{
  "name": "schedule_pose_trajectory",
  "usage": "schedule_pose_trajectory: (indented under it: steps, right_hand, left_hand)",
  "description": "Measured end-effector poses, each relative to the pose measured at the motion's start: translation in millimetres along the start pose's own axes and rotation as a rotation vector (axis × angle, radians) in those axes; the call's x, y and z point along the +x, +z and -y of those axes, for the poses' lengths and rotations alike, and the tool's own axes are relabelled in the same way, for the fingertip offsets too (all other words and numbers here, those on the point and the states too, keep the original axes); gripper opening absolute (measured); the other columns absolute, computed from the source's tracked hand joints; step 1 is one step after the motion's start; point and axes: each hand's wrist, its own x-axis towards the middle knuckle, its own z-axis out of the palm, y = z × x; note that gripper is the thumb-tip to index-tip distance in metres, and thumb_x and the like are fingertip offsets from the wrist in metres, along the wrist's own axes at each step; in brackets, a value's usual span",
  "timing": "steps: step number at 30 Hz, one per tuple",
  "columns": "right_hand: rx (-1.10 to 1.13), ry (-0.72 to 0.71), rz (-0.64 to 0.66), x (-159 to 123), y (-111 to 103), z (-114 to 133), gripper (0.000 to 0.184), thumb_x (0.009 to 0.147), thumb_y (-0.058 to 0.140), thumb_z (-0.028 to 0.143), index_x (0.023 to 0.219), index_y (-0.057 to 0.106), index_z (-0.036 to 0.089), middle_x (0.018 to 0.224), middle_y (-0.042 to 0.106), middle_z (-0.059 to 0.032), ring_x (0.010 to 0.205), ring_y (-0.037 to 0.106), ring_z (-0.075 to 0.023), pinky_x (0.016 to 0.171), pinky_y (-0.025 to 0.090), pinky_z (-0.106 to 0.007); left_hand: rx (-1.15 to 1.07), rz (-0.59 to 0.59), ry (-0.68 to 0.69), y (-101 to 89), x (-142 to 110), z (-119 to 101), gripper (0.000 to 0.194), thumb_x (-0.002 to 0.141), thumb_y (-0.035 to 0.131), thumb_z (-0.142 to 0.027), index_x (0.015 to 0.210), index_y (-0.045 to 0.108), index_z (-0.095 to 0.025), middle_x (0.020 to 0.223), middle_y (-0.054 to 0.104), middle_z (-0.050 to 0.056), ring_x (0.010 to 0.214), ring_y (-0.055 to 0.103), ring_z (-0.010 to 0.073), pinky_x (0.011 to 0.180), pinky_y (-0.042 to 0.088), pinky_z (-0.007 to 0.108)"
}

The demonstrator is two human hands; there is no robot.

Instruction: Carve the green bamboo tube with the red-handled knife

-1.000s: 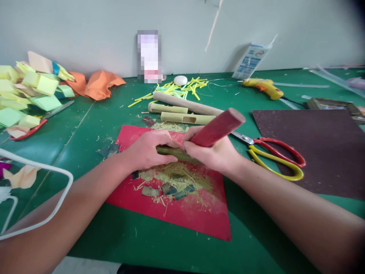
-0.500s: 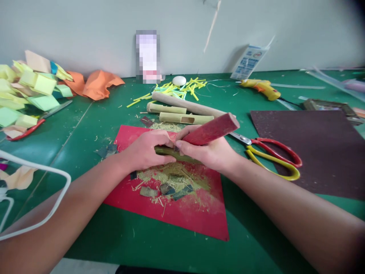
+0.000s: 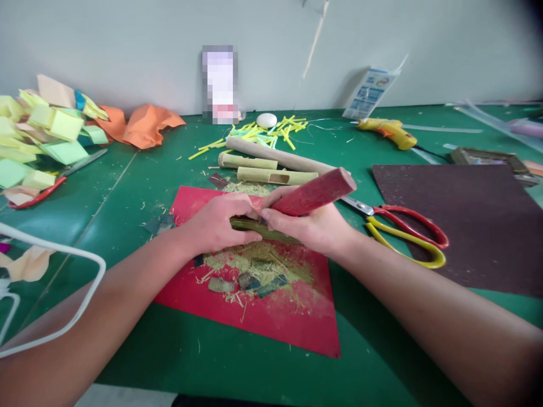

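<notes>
Over a red sheet [image 3: 297, 333], my left hand [image 3: 218, 223] grips a green bamboo piece [image 3: 246, 224] between thumb and fingers. My right hand [image 3: 316, 226] is closed around a carving tool with a thick red wooden handle [image 3: 314, 192], tilted up to the right. Its working end sits low at the bamboo near my right thumb; most of the blade is hidden by my fingers. Below the hands, bamboo shavings [image 3: 271, 260] and several dark chips [image 3: 248, 281] lie on the sheet. Behind them rest a bamboo tube with a cut window [image 3: 254, 173] and another bamboo piece [image 3: 250, 161].
Red-and-yellow-handled scissors [image 3: 382, 217] lie right, partly on a dark board [image 3: 466, 226]. A wooden rod [image 3: 275, 150], yellow strips [image 3: 292, 135], a white egg-shaped object [image 3: 266, 120] and a yellow glue gun [image 3: 392, 133] are behind. Folded paper [image 3: 63, 124] piles up left, near a white wire frame [image 3: 99, 271].
</notes>
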Motion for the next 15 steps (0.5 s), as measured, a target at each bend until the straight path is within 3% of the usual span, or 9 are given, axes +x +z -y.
schedule_pose_trajectory:
  steps: [15]
  right_hand:
    - [-0.100,-0.039,-0.064,-1.6,1.9,1.6,0.005,0.071,0.063,0.020,0.069,0.063,0.016,0.068,0.065,-0.0009,0.061,0.057,-0.0122,0.056,0.044,-0.025]
  left_hand:
    - [-0.015,0.006,-0.032,-1.1,-0.4,0.1,0.020,0.080,0.074,-0.032,0.088,0.063,-0.017,0.090,0.064,0.002,0.086,0.059,0.0162,0.078,0.047,0.030]
